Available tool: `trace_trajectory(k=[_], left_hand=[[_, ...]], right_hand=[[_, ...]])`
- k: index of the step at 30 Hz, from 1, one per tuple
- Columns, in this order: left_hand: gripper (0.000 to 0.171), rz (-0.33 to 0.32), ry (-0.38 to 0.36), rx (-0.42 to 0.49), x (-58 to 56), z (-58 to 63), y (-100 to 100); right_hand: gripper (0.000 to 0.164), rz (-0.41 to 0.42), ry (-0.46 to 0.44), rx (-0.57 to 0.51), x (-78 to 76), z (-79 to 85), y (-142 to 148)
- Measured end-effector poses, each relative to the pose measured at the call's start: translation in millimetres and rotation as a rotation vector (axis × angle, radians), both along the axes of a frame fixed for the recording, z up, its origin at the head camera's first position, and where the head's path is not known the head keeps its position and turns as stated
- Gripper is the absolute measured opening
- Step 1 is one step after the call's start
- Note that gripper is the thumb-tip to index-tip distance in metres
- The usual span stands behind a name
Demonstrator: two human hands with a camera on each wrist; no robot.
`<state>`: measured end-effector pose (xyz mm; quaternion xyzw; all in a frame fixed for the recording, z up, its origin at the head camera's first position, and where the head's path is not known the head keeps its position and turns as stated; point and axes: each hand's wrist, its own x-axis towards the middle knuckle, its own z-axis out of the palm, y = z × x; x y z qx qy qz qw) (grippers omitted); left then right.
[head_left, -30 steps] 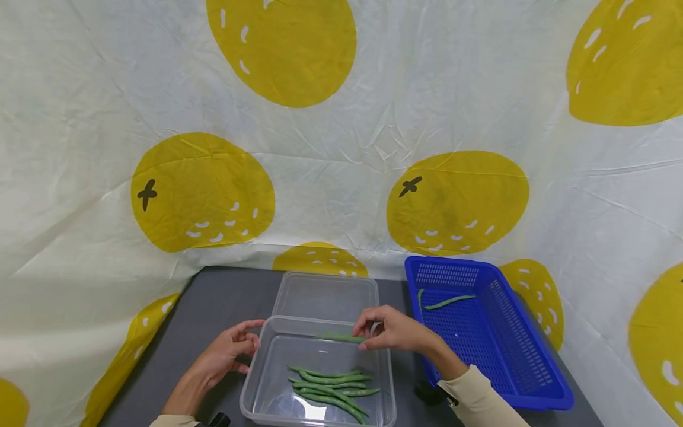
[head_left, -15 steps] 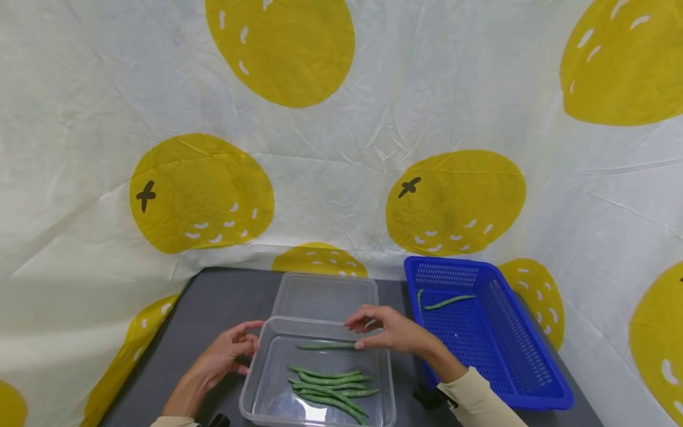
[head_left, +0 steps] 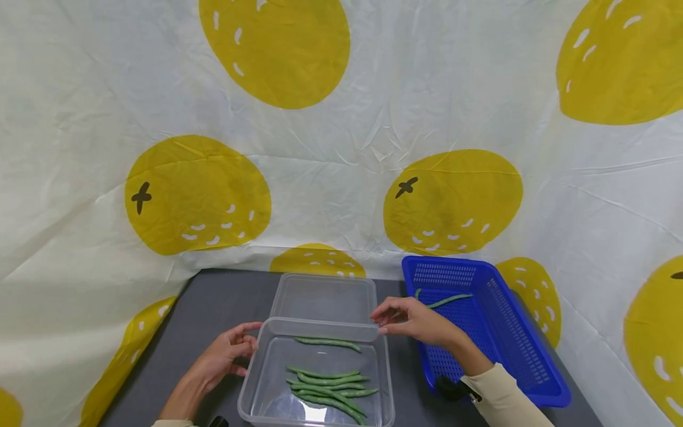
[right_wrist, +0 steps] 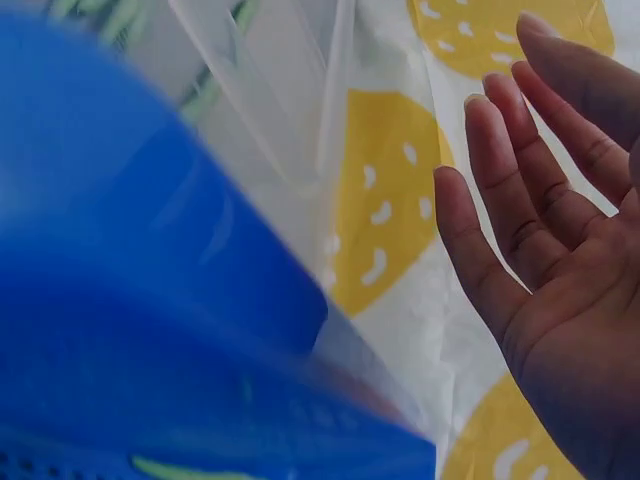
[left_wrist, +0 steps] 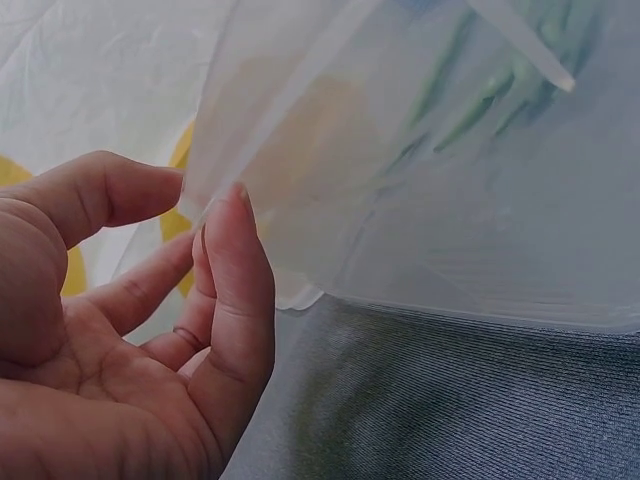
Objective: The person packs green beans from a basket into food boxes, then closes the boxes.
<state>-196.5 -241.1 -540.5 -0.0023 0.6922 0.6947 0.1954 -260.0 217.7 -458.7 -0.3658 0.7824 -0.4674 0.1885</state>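
In the head view, a clear plastic box [head_left: 251,388] holds several green beans [head_left: 331,388] grouped near its front, with one single bean [head_left: 328,343] lying apart along the back. My left hand [head_left: 226,354] is at the box's left side, its loosely bent fingertips touching the outer wall and rim; the left wrist view shows these fingers [left_wrist: 235,270] against the translucent plastic. Over the box's far right corner hovers my right hand [head_left: 413,321], with nothing in it. Its fingers [right_wrist: 490,140] appear spread and relaxed in the right wrist view.
A blue perforated basket [head_left: 525,350] stands to the right, with a couple of beans [head_left: 450,300] at its far end, partly behind the right hand. A clear lid [head_left: 322,296] lies behind the box on the dark table [head_left: 224,296]. A lemon-patterned cloth [head_left: 331,201] hangs behind.
The right hand has let go of a bean, which now lies along the back of the box, and has moved right toward the basket. The left hand stays at the box's side.
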Motion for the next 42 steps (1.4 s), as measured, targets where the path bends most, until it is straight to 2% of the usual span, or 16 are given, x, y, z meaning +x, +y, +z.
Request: trace_trajectory(k=[4,9,14,20,27,34,42], left_hand=[[0.064,0.003,-0.001,-0.001,0.3,-1.6,-1.3],[0.064,0.001,0.005,0.001,-0.1,-4.4,-1.7],[0.064,0.0,0.011,0.002,-0.8,-4.5,-1.1],[0.063,0.002,0.014,-0.002,0.0,-4.9,-0.6],[0.062,0.002,0.018,0.001,1.0,-5.3,-0.3],[0.062,-0.002,0.025,0.01,0.8,-5.8,-0.9],[0.063,-0.004,0.015,0.008,-0.3,-6.1,-0.8]], right_hand=[[0.027,-0.036,0.016,0.004,-4.4,5.0,14.3],[0.026,-0.141,0.064,0.035,-12.3,6.3,34.0],[0.029,-0.215,0.099,0.043,-22.9,0.1,52.9],[0.036,-0.277,0.095,0.036,-35.0,-9.0,72.4],[0.041,-0.295,0.12,0.055,-46.4,-18.9,93.1],[0.043,-0.322,0.098,0.077,-62.2,-36.2,115.6],[0.046,-0.344,0.072,0.111,-73.7,-51.4,137.0]])
